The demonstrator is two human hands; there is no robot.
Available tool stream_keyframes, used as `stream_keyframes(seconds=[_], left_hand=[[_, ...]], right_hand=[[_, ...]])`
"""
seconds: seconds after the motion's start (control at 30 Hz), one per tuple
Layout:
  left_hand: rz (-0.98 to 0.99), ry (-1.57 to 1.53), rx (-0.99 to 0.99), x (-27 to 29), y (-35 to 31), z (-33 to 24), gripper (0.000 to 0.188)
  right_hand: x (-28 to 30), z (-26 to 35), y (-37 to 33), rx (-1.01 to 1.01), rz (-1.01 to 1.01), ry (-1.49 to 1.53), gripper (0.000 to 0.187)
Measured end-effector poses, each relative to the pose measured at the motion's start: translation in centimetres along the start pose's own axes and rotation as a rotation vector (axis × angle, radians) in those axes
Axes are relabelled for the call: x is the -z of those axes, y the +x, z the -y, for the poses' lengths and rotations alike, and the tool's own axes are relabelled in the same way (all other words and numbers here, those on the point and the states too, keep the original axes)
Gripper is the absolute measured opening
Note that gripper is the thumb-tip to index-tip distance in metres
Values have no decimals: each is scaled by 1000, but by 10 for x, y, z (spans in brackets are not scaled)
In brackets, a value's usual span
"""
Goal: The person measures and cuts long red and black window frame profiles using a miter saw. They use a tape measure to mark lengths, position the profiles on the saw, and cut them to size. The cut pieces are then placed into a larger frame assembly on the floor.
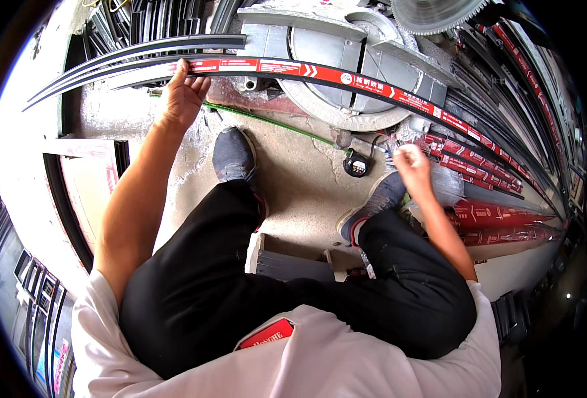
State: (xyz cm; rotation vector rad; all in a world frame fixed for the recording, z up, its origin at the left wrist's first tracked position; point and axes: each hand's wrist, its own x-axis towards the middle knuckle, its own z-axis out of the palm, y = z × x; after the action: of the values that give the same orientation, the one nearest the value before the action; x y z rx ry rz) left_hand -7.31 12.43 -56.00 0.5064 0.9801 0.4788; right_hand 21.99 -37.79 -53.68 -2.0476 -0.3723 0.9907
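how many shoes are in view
2: the left shoe is left of the black tape measure; the right shoe is below the right hand, both partly covered by trousers.

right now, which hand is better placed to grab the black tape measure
Probably the right hand: it is much closer to the black tape measure, though whether it holds something small is unclear. The left hand is farther away, with its grip on the long red-labelled strip.

White glare bleaches the left, the right falls dark, edges bend.
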Motion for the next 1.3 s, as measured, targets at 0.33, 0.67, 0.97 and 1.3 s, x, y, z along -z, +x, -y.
stream_keyframes(seconds=[0.33,0.67,0.97,1.3], left_hand=[[-7,86,46,15,-9,-5,44],[91,451,178,-20,-61,10,42],[478,1073,-7,-63,-82,28,43],[909,1747,-39,-103,-107,12,65]], right_hand=[[-78,51,-15,287,342,-950,80],[-94,23,-3,374,436,-989,62],[-56,28,-5,363,554,-701,70],[-26,110,-5,170,567,-564,44]])
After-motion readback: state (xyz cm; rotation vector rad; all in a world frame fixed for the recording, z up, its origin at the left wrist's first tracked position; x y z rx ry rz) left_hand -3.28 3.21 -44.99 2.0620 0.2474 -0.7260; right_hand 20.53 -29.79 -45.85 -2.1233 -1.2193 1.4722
